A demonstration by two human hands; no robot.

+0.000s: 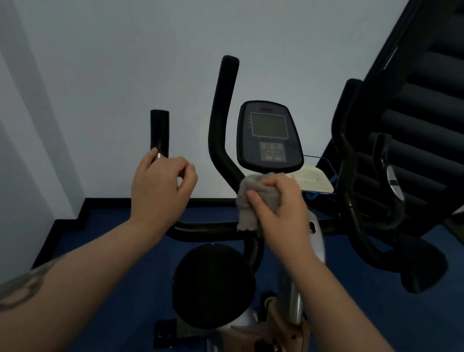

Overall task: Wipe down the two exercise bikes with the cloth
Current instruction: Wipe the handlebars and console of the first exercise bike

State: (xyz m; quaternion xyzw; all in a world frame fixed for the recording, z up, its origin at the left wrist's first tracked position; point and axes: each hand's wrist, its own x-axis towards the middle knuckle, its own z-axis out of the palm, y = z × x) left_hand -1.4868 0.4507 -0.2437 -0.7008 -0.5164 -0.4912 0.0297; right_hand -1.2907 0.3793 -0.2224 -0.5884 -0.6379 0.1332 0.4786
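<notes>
Right hand [282, 207] gripped grey cloth [250, 203] just below console [270, 138]; left hand [160, 188] curled round handlebar grip [159, 133]. Best to steady bike, wipe stem firmly.

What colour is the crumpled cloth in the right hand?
Light grey crumpled cloth, gripped by the right hand below the black console. Head view.

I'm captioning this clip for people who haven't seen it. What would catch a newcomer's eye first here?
Two bare forearms reach up from the bottom edge. The right hand grips a grey cloth against the bike just under the dark console at centre, while the left hand holds the left handlebar grip. A second bike's black handlebars stand at right, before a dark staircase.
</notes>
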